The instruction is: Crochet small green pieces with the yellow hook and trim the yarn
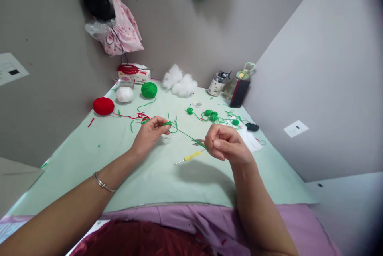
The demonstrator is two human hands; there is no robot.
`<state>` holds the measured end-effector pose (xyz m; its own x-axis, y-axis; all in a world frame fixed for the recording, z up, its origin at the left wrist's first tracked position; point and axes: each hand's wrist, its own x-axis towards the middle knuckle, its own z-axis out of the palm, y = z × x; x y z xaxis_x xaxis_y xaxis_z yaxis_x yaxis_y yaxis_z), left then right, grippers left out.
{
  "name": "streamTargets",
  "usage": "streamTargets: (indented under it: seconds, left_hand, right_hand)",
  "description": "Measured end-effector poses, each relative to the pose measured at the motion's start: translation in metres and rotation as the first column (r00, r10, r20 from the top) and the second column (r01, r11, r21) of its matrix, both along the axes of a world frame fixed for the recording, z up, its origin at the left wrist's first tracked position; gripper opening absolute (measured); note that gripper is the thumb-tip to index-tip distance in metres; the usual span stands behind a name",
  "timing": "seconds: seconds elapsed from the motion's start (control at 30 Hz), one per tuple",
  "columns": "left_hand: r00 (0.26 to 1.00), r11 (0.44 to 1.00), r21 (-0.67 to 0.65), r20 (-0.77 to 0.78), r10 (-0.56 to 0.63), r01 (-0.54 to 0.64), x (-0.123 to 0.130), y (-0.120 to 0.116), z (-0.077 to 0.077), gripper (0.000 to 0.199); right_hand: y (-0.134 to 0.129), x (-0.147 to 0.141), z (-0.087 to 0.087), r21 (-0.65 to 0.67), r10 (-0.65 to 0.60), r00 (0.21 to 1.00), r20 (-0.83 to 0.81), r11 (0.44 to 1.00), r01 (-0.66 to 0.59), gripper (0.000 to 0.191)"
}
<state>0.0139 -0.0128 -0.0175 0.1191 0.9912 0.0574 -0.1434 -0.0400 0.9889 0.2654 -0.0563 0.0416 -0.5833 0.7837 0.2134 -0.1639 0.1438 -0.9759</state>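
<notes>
Over the middle of the table, my left hand pinches a small green crocheted piece between thumb and fingers. From it a strand of green yarn runs taut to my right hand, whose fingers are closed on the strand. Whether a needle is also in that hand cannot be made out. On the table below lies a yellow-handled crochet hook. A pair of scissors is partly hidden behind my right hand. A loop of white cord lies just past my left fingertips.
Red yarn, white yarn and green yarn balls sit back left. White stuffing is by the wall. Small green crocheted balls and thread scraps lie right of centre, near a phone, pen cup and bottle.
</notes>
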Motion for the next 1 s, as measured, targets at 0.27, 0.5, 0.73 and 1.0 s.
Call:
streamTargets:
  seconds: [0.27,0.5,0.73,1.0]
  left_hand:
    - [1.0,1.0,0.015,0.026,0.014,-0.014,0.0,-0.001,0.001,0.029]
    - [0.998,0.999,0.02,0.05,0.024,-0.025,-0.001,0.0,0.0,0.028]
    - [0.999,0.999,0.048,0.045,0.003,-0.005,0.0,0.0,-0.001,0.025]
    - [0.995,0.987,0.129,0.034,-0.098,0.093,0.007,-0.01,-0.004,0.022]
  right_hand:
    - [-0.002,0.018,-0.008,-0.092,0.213,0.977,-0.018,0.973,-0.214,0.03]
    - [0.002,0.026,-0.013,0.072,0.44,0.887,-0.143,0.898,-0.434,0.012]
    - [0.002,0.026,-0.009,-0.023,0.417,0.905,-0.083,0.907,-0.42,0.025]
    - [0.012,-0.028,-0.008,0.136,-0.337,0.907,0.254,0.94,0.312,0.024]
